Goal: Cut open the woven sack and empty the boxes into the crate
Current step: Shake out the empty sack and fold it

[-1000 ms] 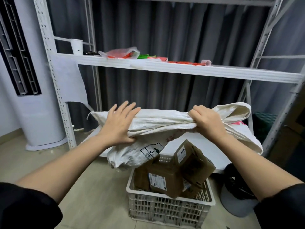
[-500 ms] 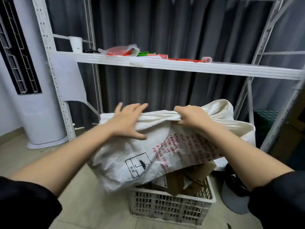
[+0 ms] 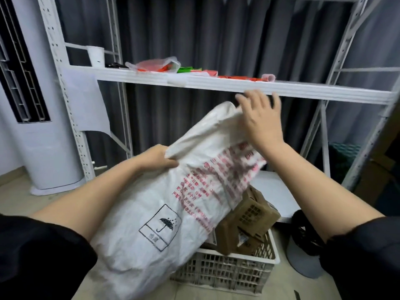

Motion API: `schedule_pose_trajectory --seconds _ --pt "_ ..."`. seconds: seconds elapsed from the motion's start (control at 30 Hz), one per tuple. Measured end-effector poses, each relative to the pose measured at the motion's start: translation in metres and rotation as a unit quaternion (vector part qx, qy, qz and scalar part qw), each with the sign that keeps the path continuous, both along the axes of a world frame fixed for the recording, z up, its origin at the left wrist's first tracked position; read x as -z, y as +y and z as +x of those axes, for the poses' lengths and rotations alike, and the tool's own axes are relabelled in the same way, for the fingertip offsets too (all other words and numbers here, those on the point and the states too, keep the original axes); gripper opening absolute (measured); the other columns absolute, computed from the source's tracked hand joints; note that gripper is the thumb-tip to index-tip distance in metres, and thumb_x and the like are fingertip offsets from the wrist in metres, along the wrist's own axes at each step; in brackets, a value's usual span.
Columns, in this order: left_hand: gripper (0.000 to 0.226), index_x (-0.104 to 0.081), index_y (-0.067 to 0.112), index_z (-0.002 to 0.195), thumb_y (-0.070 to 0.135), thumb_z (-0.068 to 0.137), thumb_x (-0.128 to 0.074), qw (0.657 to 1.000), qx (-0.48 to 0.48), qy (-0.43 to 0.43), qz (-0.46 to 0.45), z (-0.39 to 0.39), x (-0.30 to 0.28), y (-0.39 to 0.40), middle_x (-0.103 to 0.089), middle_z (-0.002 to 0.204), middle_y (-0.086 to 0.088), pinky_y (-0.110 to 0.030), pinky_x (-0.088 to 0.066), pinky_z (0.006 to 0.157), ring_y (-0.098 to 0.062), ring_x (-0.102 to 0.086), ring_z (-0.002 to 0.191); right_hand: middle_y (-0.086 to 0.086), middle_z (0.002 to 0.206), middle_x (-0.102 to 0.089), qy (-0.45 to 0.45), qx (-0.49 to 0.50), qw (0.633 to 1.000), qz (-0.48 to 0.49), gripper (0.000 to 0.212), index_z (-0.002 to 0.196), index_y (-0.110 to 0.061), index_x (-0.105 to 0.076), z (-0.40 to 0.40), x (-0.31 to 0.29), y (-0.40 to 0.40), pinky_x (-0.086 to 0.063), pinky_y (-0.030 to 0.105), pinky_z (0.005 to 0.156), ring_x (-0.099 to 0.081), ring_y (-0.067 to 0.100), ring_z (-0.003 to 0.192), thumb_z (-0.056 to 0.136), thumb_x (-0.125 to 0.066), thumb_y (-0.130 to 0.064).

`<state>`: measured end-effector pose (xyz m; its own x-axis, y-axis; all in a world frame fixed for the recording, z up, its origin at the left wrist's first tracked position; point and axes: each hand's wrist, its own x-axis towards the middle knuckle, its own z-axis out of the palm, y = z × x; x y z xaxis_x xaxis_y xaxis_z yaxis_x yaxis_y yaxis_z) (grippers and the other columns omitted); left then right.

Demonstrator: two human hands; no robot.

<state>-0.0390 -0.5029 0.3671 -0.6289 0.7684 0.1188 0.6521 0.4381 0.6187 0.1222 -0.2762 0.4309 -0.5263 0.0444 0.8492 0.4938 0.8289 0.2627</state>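
Gripping sack [image 3: 173,213] edge, left hand [image 3: 158,160], boxes [image 3: 249,215] filling crate [image 3: 227,271]

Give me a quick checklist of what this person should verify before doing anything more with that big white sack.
1. Left hand gripping the woven sack: ok.
2. Right hand gripping the sack: not ok, its fingers are spread open at the upper end.
3. Boxes landing in the crate: ok, brown cartons sit piled inside it.
4. Sack fully emptied: cannot tell, its inside is hidden.
5. Sack's mouth over the crate: ok, the lower end hangs above it.
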Motion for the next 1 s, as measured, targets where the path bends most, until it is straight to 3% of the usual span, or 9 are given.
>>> schedule_pose_trajectory --seconds 0.1,0.17,0.23,0.3,0.4,0.57,0.67,0.83,1.0 --pt "0.018 -0.070 0.011 0.099 0.022 0.084 -0.067 0.980 -0.057 -0.158 0.109 -0.009 0.002 -0.016 -0.072 0.094 -0.004 -0.034 -0.055 0.081 -0.022 -0.069 0.086 0.004 0.142 -0.045 0.102 -0.063 0.988 -0.098 0.061 0.139 -0.016 -0.041 0.015 0.021 0.004 -0.023 0.044 0.111 -0.041 0.023 0.132 0.083 -0.060 -0.028" --pt "0.024 -0.067 0.011 0.106 0.023 0.086 -0.067 0.951 -0.085 -0.240 0.175 -0.010 0.004 -0.022 -0.072 0.099 -0.009 -0.037 -0.055 0.083 -0.027 -0.069 0.089 0.004 0.150 -0.034 0.127 -0.070 0.936 -0.320 0.081 0.147 -0.016 -0.028 0.020 0.046 0.005 -0.023 0.043 0.113 -0.033 0.021 0.138 0.081 -0.067 -0.043" --pt "0.032 -0.064 0.008 0.115 0.024 0.087 -0.066 0.922 -0.081 -0.303 0.227 -0.011 0.003 -0.024 -0.070 0.107 -0.014 -0.040 -0.054 0.087 -0.030 -0.068 0.095 0.005 0.154 -0.028 0.102 -0.141 0.763 -0.623 0.103 0.151 -0.018 -0.014 0.026 0.070 0.007 -0.027 0.046 0.113 -0.033 0.024 0.140 0.074 -0.071 -0.055" --pt "0.036 -0.061 0.006 0.120 0.022 0.088 -0.064 0.900 -0.073 -0.336 0.267 -0.013 0.003 -0.023 -0.068 0.112 -0.016 -0.039 -0.053 0.086 -0.029 -0.067 0.095 0.007 0.141 -0.051 0.014 -0.253 0.494 -0.832 0.091 0.146 -0.020 -0.036 0.034 0.088 0.007 -0.042 0.044 0.103 -0.057 0.024 0.122 0.071 -0.071 -0.058" --pt "0.034 -0.062 0.006 0.119 0.021 0.088 -0.063 0.882 -0.084 -0.365 0.286 -0.011 0.005 -0.020 -0.068 0.110 -0.015 -0.035 -0.053 0.082 -0.027 -0.067 0.093 0.009 0.111 -0.071 -0.034 -0.313 0.354 -0.881 0.057 0.107 -0.016 -0.072 0.041 0.097 -0.004 -0.048 0.040 0.088 -0.071 0.023 0.096 0.063 -0.074 -0.052" --pt "0.029 -0.064 0.006 0.105 0.025 0.082 -0.063 0.848 -0.151 -0.437 0.259 -0.009 0.017 -0.019 -0.070 0.092 -0.012 -0.036 -0.052 0.081 -0.025 -0.066 0.081 0.013 0.103 -0.070 0.101 -0.264 0.411 -0.867 0.043 0.122 -0.003 -0.060 0.027 0.097 -0.002 -0.056 0.036 0.078 -0.069 0.025 0.080 0.084 -0.066 -0.022" --pt "0.055 -0.054 0.003 0.124 0.027 0.079 -0.071 0.839 -0.226 -0.403 0.287 -0.007 0.031 -0.016 -0.065 0.114 -0.015 -0.036 -0.053 0.078 -0.028 -0.065 0.091 0.008 0.112 -0.064 0.172 -0.224 0.522 -0.805 0.042 0.130 -0.007 -0.050 0.023 0.098 -0.004 -0.049 0.028 0.064 -0.063 0.019 0.081 0.089 -0.060 -0.011" --pt "0.066 -0.017 0.029 0.151 0.005 0.096 -0.046 0.855 -0.179 -0.323 0.364 0.011 0.039 -0.015 -0.042 0.132 0.007 -0.034 -0.050 0.079 -0.021 -0.055 0.106 0.004 0.105 -0.053 0.206 -0.187 0.600 -0.750 0.039 0.124 -0.018 -0.045 0.029 0.105 -0.006 -0.041 0.011 0.048 -0.051 0.013 0.072 0.090 -0.047 0.001" --pt "0.049 -0.050 0.034 0.136 0.005 0.096 -0.044 0.893 -0.044 -0.333 0.301 0.013 0.029 -0.032 -0.049 0.134 0.014 -0.020 -0.046 0.082 0.000 -0.056 0.101 0.010 0.104 -0.067 0.062 -0.277 0.465 -0.839 0.034 0.105 -0.020 -0.068 0.050 0.107 0.010 -0.051 0.018 0.054 -0.063 0.020 0.068 0.089 -0.044 -0.001"
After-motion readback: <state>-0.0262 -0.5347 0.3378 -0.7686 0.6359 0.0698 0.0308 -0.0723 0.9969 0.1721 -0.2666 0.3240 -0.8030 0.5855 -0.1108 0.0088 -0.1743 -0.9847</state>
